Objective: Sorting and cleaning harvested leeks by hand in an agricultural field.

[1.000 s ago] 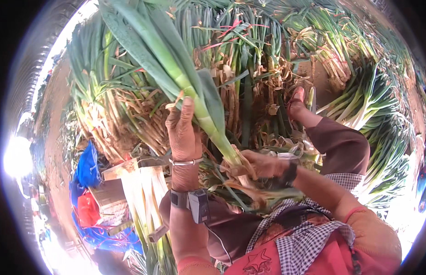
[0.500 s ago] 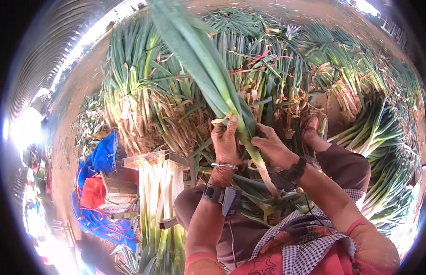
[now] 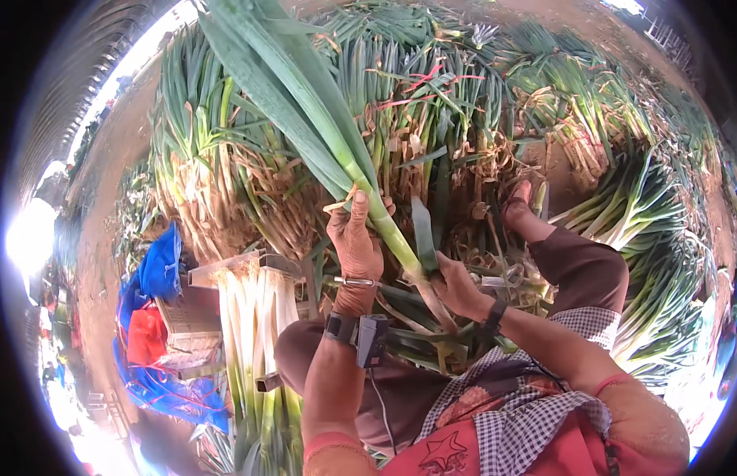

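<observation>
A big leek point(image 3: 390, 226) slants across the middle, its broad green leaves reaching up to the left and its pale root end pointing down. My left hand point(image 3: 359, 242) is wrapped round the stalk, thumb on top. Lower down, my right hand point(image 3: 461, 291) pinches a green outer leaf point(image 3: 422, 234) that stands partly away from the stalk; where the leaf still joins it is hidden by the fingers. Under the leek, stripped leaves and scraps point(image 3: 412, 321) lie between my legs.
At my left, cleaned white-stemmed leeks point(image 3: 261, 325) lie in a wooden frame point(image 3: 205, 274), beside blue sheeting point(image 3: 158, 262) and a red cloth point(image 3: 147, 336). Unpeeled leeks point(image 3: 202, 182) stand bundled ahead. More leeks point(image 3: 654, 222) are piled at the right, beyond my bare foot point(image 3: 521, 193).
My right hand has slid down the stalk toward the root end, drawing the outer leaf down and away. My left hand keeps its grip. The whole view has shifted slightly.
</observation>
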Demonstrator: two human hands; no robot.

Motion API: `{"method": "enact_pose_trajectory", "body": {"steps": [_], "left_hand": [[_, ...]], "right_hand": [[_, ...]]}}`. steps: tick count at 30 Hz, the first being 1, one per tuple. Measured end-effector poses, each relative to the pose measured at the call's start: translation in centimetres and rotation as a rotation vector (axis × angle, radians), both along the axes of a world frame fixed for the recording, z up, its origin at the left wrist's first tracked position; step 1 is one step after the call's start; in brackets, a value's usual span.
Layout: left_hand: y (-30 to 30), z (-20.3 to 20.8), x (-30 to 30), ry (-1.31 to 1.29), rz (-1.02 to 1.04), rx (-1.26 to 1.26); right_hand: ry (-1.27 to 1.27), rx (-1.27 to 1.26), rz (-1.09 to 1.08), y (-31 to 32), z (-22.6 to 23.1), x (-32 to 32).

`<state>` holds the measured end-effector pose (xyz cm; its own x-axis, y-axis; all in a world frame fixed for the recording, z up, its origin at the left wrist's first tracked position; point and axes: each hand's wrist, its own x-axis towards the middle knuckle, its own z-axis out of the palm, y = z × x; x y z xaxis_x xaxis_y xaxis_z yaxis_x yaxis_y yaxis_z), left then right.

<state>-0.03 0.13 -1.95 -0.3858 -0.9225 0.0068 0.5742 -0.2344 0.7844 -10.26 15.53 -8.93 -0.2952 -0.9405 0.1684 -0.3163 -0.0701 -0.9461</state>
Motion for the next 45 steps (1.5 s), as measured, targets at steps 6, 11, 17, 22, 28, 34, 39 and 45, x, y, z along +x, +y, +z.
{"method": "enact_pose_trajectory", "body": {"steps": [6,11,17,22,28,34,39,45], "left_hand": [[-2.1,1.4,0.4,-0.121,0.254,-0.028],[-7.6,5.1,3.9,0.170,0.306,-0.200],[-7.5,3.2,5.4,0.108,0.236,-0.206],[-5.9,1.9,3.3,0.216,0.113,-0.125],[-5.8,3.1,2.8,0.268,0.234,-0.099],[-11.8,2.6,11.3,0.392,0.322,-0.169],[-8.7,3.3,7.5,-1.093,0.074,-0.217],[-1.0,-1.0,-1.4,-0.503,-0.166,-0.325]], "right_hand": [[0.665,0.444,0.217,6.7,-6.8,-0.4],[0.929,1.007,0.659,11.0,-13.0,-5.2],[0.284,0.621,0.471,3.6,-4.7,-7.6],[-0.330,0.333,0.272,-1.4,2.4,-0.6],[-0.257,0.337,0.109,0.8,2.2,1.7],[-0.152,0.381,-0.007,3.7,1.7,-1.3],[-0.091,0.306,-0.081,3.5,1.0,-4.1],[0.133,0.228,-0.100,0.7,1.8,-1.8]]}}
